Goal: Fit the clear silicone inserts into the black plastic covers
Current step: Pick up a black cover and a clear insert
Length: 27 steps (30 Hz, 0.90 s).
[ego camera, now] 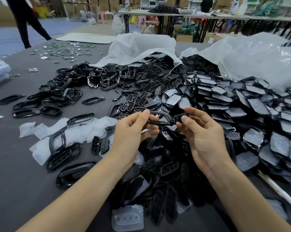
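While the left hand [131,131] and right hand [203,136] each pinch one end of a black plastic cover [172,119] above the parts heap [166,164], a clear silicone insert [127,218] lies apart from them — at the near edge of the table [24,181].

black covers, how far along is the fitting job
Done: a large heap of covers with inserts fitted lies at right. In hand: the left hand and right hand pinch a black cover between them; no insert shows in it. Left: a heap of empty black covers by the bags, and loose clear inserts at left. Roughly midway, at a guess.
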Available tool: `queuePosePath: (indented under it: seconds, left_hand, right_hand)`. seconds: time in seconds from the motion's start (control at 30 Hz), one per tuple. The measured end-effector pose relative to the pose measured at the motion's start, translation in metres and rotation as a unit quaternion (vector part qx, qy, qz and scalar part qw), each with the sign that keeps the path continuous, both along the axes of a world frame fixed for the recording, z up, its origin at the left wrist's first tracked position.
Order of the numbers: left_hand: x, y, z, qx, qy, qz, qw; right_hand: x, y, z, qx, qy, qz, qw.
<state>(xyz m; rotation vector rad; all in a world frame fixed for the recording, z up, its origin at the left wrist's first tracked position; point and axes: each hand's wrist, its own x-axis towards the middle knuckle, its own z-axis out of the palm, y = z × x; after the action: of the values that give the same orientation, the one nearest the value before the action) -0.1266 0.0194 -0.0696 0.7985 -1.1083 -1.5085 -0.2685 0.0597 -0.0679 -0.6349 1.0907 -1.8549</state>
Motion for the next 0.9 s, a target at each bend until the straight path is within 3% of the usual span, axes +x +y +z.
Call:
queuePosePath:
  seconds: [0.33, 0.6, 0.9]
  left_hand:
    - [0.0009, -0.0003, -0.0004, 0.007, 0.023, 0.005, 1.0]
    - [0.0021, 0.0012, 0.0, 0.0, -0.004, 0.016, 1.0]
    - [0.0029, 0.0023, 0.0027, -0.033, -0.062, 0.008, 0.997]
  right_hand:
    - [0.0001, 0.0034, 0.0047, 0.01, 0.049, 0.009, 0.999]
    - [0.0011, 0.0035, 0.0056, -0.021, -0.012, 0.041, 0.999]
    - [-0.0014, 0.0015, -0.0021, -0.017, 0.128, 0.003, 0.992]
